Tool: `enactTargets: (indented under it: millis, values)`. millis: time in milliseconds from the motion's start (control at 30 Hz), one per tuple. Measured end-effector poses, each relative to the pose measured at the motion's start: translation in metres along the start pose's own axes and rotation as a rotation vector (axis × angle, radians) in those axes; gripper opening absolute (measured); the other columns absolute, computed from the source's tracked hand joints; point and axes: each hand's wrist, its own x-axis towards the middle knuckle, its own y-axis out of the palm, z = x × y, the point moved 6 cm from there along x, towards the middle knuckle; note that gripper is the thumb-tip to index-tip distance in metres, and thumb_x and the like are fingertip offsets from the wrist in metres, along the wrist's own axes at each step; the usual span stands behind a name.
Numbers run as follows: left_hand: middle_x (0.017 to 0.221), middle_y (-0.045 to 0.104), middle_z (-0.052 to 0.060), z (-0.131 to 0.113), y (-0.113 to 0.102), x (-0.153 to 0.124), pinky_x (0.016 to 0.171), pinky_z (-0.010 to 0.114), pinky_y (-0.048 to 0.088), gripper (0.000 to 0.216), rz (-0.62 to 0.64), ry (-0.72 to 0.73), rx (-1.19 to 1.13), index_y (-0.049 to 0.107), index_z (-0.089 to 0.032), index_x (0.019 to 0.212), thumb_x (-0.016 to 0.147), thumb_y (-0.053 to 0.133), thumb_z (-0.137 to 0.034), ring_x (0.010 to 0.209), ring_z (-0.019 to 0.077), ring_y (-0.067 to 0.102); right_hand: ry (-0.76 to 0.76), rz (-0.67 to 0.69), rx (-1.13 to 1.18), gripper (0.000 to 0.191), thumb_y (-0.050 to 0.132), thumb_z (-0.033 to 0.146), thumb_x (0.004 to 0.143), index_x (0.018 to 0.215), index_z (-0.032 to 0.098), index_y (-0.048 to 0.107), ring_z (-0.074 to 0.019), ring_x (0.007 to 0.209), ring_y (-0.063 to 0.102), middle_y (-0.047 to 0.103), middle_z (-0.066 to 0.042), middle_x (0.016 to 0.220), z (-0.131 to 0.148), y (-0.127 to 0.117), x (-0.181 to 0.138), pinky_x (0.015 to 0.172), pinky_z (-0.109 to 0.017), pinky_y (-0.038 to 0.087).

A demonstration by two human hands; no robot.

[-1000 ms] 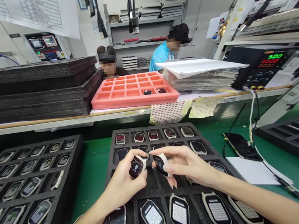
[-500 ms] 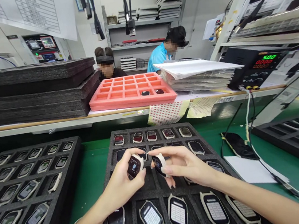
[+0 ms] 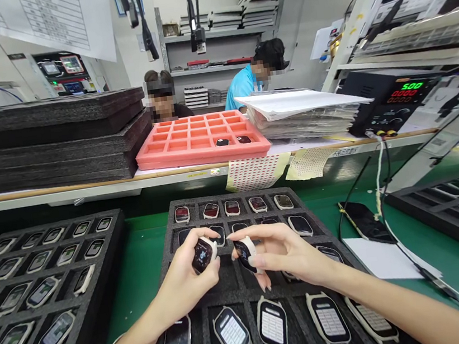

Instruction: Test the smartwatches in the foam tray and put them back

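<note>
My left hand is closed round a small white watch body with its dark lit screen facing me. My right hand pinches a second white watch body between thumb and fingers, close beside the first. Both hands hover over a black foam tray in front of me. Its near row holds several watch bodies with lit white grid screens, and its far row holds several with reddish screens.
Another black foam tray full of watch bodies lies at left on the green mat. A pink tray and stacked black foam sheets sit on the raised shelf. White paper, cables and a power supply are at right. Two people sit behind.
My left hand with its watch body has drifted slightly left and down, away from the right one. The right hand has hardly moved.
</note>
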Motion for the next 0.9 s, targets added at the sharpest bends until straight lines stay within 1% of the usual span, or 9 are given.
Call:
enactTargets:
  millis: [167,233,333,400,433,500,600,800,900]
  values:
    - [0.077,0.048,-0.004,0.001,-0.001,0.000,0.058,0.020,0.037,0.024,-0.019,0.034,0.015,0.050,-0.021,0.103,0.080,0.053,-0.014,0.064,0.0103,0.046,0.009,0.018,0.000,0.040,0.069,0.026,0.082,0.118,0.013,0.060,-0.0114,0.054,0.064,0.066,-0.010,0.095,-0.001,0.000,-0.001,0.050,-0.023,0.054]
    - [0.077,0.048,-0.004,0.001,-0.001,0.000,0.053,0.019,0.037,0.026,-0.016,0.009,-0.007,0.050,-0.021,0.106,0.081,0.055,-0.016,0.060,0.0093,0.045,0.015,0.035,0.019,0.042,0.067,0.027,0.083,0.121,0.013,0.057,-0.0123,0.055,0.064,0.065,-0.010,0.098,-0.002,0.000,0.000,0.051,-0.025,0.055]
    - [0.073,0.047,-0.005,0.005,0.002,0.002,0.045,0.019,0.037,0.037,0.017,-0.062,-0.117,0.044,-0.021,0.117,0.082,0.056,-0.023,0.050,0.0077,0.042,0.026,0.072,0.081,0.049,0.064,0.029,0.085,0.129,0.014,0.048,-0.0140,0.058,0.065,0.065,-0.012,0.101,-0.002,0.002,0.002,0.051,-0.025,0.054]
    - [0.069,0.050,-0.004,0.008,0.006,0.004,0.046,0.020,0.041,0.040,0.047,-0.076,-0.249,0.042,-0.019,0.120,0.083,0.056,-0.025,0.049,0.0082,0.045,0.039,0.071,0.111,0.048,0.063,0.029,0.086,0.128,0.013,0.048,-0.0138,0.059,0.065,0.064,-0.013,0.101,-0.001,0.001,0.004,0.050,-0.024,0.052]
    - [0.071,0.053,-0.003,0.009,0.007,0.005,0.049,0.022,0.044,0.040,0.058,-0.081,-0.332,0.042,-0.018,0.121,0.084,0.055,-0.026,0.052,0.0098,0.049,0.049,0.061,0.117,0.046,0.063,0.029,0.086,0.126,0.013,0.049,-0.0132,0.059,0.064,0.064,-0.012,0.099,-0.002,0.000,0.005,0.050,-0.023,0.051]
    - [0.081,0.059,0.003,0.014,0.009,0.008,0.058,0.026,0.049,0.037,0.056,-0.096,-0.504,0.045,-0.017,0.120,0.085,0.053,-0.027,0.068,0.0153,0.058,0.067,0.021,0.114,0.039,0.062,0.028,0.086,0.121,0.014,0.052,-0.0124,0.059,0.062,0.064,-0.009,0.092,-0.003,-0.002,0.006,0.049,-0.022,0.050]
    - [0.096,0.061,0.008,0.020,0.009,0.011,0.068,0.033,0.052,0.036,0.033,-0.139,-0.662,0.051,-0.017,0.118,0.083,0.054,-0.025,0.085,0.0218,0.062,0.068,-0.053,0.098,0.036,0.061,0.026,0.086,0.120,0.016,0.052,-0.0132,0.058,0.063,0.063,-0.005,0.084,-0.004,-0.006,0.007,0.048,-0.022,0.050]
    - [0.098,0.062,0.009,0.020,0.010,0.009,0.073,0.036,0.051,0.036,0.050,-0.134,-0.662,0.053,-0.017,0.119,0.083,0.053,-0.021,0.089,0.0232,0.062,0.038,-0.154,0.029,0.047,0.060,0.025,0.085,0.129,0.016,0.048,-0.0147,0.055,0.066,0.067,-0.011,0.096,-0.004,-0.011,0.005,0.044,-0.022,0.049]
    - [0.103,0.061,0.010,0.019,0.010,0.008,0.075,0.037,0.051,0.036,0.060,-0.127,-0.633,0.052,-0.018,0.120,0.084,0.051,-0.021,0.090,0.0228,0.061,0.017,-0.167,0.012,0.048,0.059,0.025,0.085,0.131,0.015,0.048,-0.0160,0.055,0.067,0.067,-0.011,0.095,-0.002,-0.012,0.005,0.043,-0.022,0.050]
